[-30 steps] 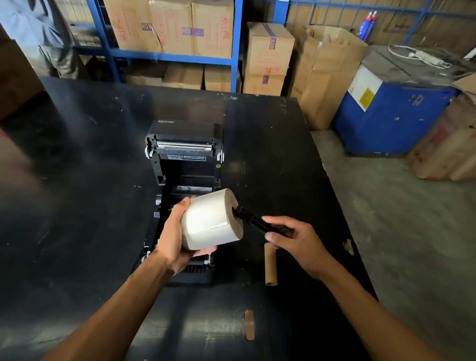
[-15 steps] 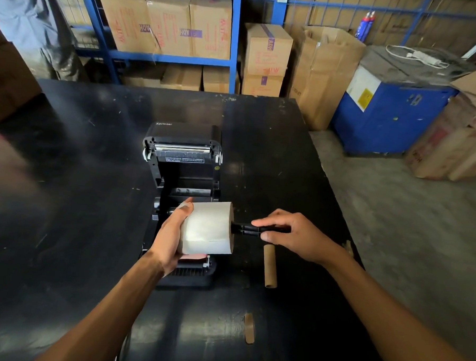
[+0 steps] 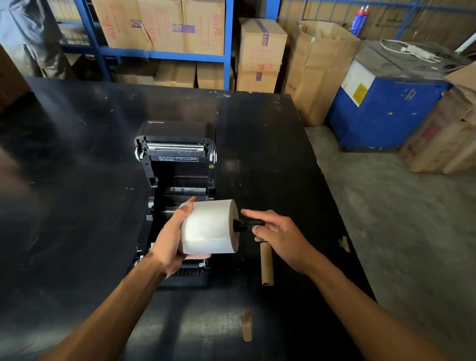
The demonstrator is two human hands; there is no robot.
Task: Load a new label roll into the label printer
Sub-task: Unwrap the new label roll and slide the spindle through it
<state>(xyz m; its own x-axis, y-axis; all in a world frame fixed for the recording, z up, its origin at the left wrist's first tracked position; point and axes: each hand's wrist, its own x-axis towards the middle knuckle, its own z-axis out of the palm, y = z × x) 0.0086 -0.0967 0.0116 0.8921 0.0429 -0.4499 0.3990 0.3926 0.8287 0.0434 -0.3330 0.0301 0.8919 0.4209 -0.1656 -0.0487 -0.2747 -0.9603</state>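
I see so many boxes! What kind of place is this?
Probably a warehouse or packing room: taped cardboard boxes fill blue metal shelving, and a label printer sits on a big black worktable.

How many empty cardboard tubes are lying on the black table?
1: the cardboard tube lies right of the printer, below the right hand. Others may be hidden.

1. The front of the printer [image 3: 177, 160] is covered by the roll [image 3: 209, 225] and the left hand [image 3: 170, 240]; its loading bay is only partly seen.
2. Most of the black spindle [image 3: 247, 224] is hidden inside the roll and behind the right hand [image 3: 280, 237].
3. The small print on the printer's warning strip cannot be read.
4. A person [image 3: 17, 11] at top left is cut off by the frame.
5. Both forearms are cut by the bottom edge.
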